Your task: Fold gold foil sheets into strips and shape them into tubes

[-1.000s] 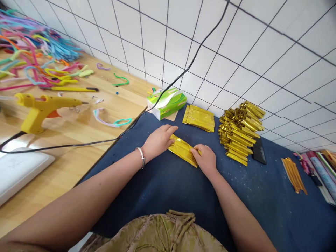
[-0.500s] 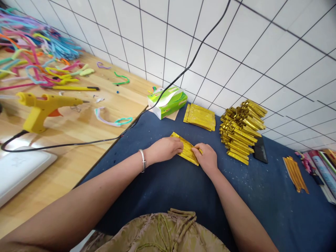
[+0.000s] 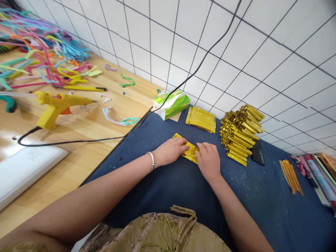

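Note:
A narrow piece of gold foil paper [image 3: 193, 152] lies on the dark blue table cover, slanting down from left to right. My left hand [image 3: 170, 150], with a silver bangle at the wrist, is closed on its left part, the fingers pressed down over it. At the right end, my right hand [image 3: 209, 160] has its thumb and fingers closed about the paper's edges. Both hands partly hide the paper. Just behind lies a flat stack of gold foil sheets [image 3: 201, 119]. To the right is a heap of folded gold foil strips [image 3: 237, 136].
A black phone [image 3: 258, 153] lies partly beneath the folded heap. On the left stand a yellow glue gun [image 3: 54, 109], colourful pipe cleaners [image 3: 47, 66] and a white device [image 3: 34, 168]. A black cable [image 3: 199, 66] crosses before a green tissue box [image 3: 172, 106]. Orange-gold strips [image 3: 291, 176] lie far right.
My right hand's fingers have shifted from a pinch at the paper's right end to lying further over it. The paper's visible part looks narrower. The whole view has shifted slightly.

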`<state>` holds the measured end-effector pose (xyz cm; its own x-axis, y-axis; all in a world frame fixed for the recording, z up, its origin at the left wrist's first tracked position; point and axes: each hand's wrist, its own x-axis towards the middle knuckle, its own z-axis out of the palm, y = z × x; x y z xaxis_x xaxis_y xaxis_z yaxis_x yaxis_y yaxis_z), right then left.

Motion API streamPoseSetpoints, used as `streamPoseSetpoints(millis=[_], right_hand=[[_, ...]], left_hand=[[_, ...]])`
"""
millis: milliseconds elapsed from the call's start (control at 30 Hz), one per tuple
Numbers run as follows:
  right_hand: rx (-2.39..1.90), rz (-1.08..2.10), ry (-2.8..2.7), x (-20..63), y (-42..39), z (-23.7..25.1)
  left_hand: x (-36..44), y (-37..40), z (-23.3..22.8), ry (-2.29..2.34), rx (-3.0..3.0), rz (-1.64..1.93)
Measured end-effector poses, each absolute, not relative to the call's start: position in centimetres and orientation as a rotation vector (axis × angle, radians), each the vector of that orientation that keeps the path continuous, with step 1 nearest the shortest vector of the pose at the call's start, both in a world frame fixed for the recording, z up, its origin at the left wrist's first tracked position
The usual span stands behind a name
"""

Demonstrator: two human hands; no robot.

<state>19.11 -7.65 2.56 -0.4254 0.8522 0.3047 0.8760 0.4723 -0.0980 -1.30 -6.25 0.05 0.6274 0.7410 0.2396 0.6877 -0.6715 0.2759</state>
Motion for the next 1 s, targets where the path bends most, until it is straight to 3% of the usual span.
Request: streamPoseSetpoints(millis=[167, 267, 1000], right_hand=[[-1.207, 0.143, -2.615, 14.9, -10.8, 2.0], [-1.290, 0.203, -2.636, 14.2, -12.0, 0.7], [-1.339, 0.190, -2.837, 18.3, -13.1, 1.3]], left_hand=[[-1.3, -6.4, -0.2, 1.206, 2.663, 0.538], [-1.3, -6.5, -0.1, 1.223, 2.690, 0.525], [-6.7, -10.4, 0.7, 1.161, 2.745, 0.352]])
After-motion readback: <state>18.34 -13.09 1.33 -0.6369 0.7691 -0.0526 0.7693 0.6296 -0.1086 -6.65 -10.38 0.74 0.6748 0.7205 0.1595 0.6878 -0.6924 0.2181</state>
